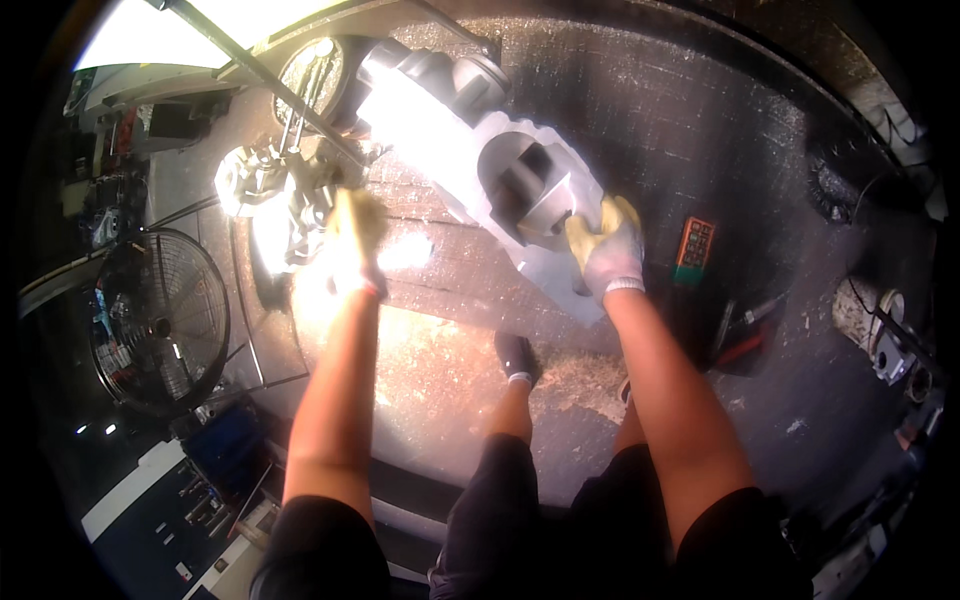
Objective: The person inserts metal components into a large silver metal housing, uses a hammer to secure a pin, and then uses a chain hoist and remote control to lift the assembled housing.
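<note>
A large pale grey metal casting [575,185], with a wide round opening and dark hollows inside, stretches across the middle; strong glare whitens its upper left part. My right hand [610,248], in a white and yellow work glove, grips the casting's near right edge beside the opening. My left hand [355,240], gloved likewise, is off to the left, apart from the casting. Glare and blur hide its fingers. Nearest to it is a cluster of bright, lumpy metal parts [290,195], and whether the hand touches them I cannot tell.
A caged floor fan [160,320] stands at the left. On the dark floor at the right lie an orange and green keypad box [693,250] and a red-handled tool [742,345]. A slanting metal bar [265,80] crosses the upper left. At the far right is a whitish bucket [868,305].
</note>
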